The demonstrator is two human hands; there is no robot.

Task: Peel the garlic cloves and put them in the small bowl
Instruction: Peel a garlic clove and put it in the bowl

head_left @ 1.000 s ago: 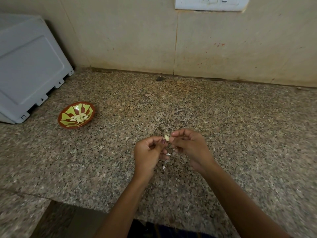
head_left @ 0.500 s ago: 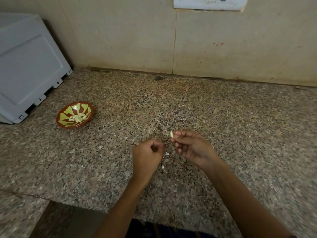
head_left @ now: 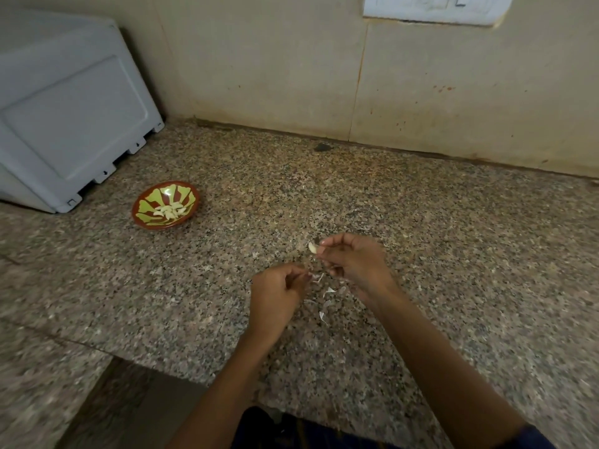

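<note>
- Nearest the camera, the left hand point(head_left: 275, 294) has its fingers curled, pinching a thin scrap of papery skin point(head_left: 317, 277) at its fingertips.
- Loose peel flakes point(head_left: 327, 299) lie on the granite counter point(head_left: 453, 254) between and just below the hands.
- A little farther, the right hand point(head_left: 351, 259) pinches a pale garlic clove point(head_left: 312, 247) at its fingertips; the clove juts out to the left (it looks peeled, though blur makes that a judgement).
- The small bowl point(head_left: 142, 219) lies well apart, to the left and farther back; the left hand sits nearer to it, yet the right one carries the clove.
- The bowl holds several pale peeled cloves point(head_left: 169, 211).
- Behind it stands a white appliance point(head_left: 64, 124).
</note>
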